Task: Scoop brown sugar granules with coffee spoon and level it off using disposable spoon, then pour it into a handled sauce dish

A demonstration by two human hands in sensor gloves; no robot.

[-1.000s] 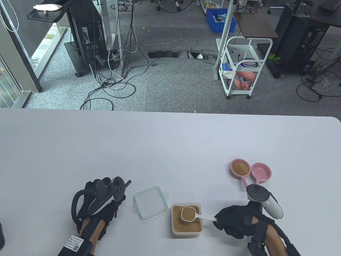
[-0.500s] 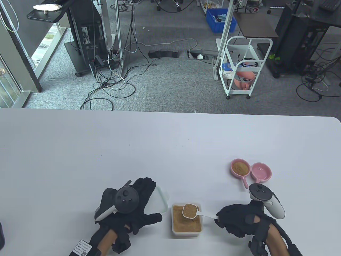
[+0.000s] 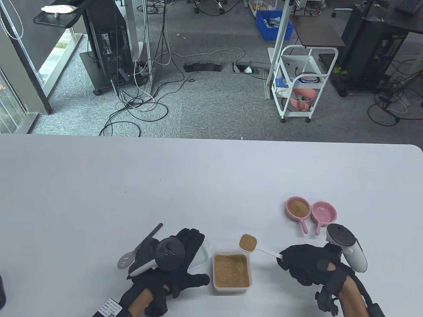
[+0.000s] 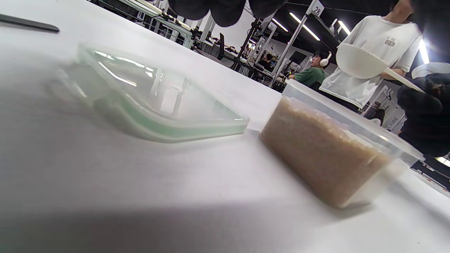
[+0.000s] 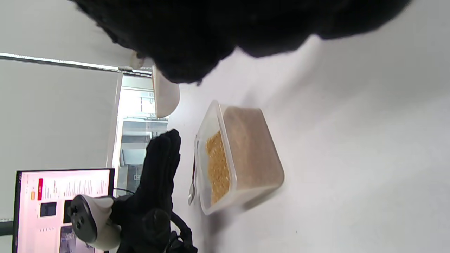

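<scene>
My right hand (image 3: 299,264) pinches the white handle of the coffee spoon (image 3: 248,242). Its bowl is heaped with brown sugar and hangs just beyond the far right corner of the sugar container (image 3: 231,274). In the left wrist view the coffee spoon (image 4: 358,65) floats above the container (image 4: 334,147). My left hand (image 3: 186,247) lies flat with straight fingers over the clear lid (image 3: 204,256). The disposable spoon (image 3: 138,247) lies on the table left of that hand, untouched. Two pink handled sauce dishes stand at the right: one (image 3: 298,208) holds sugar, the other (image 3: 324,213) is empty.
The lid (image 4: 154,102) lies flat beside the container. The white table (image 3: 198,185) stretches far beyond the work area. People stand in the background of the left wrist view.
My right hand lifted the loaded coffee spoon out of the container and carried it up and right. My left hand slid right onto the lid, leaving the disposable spoon on the table.
</scene>
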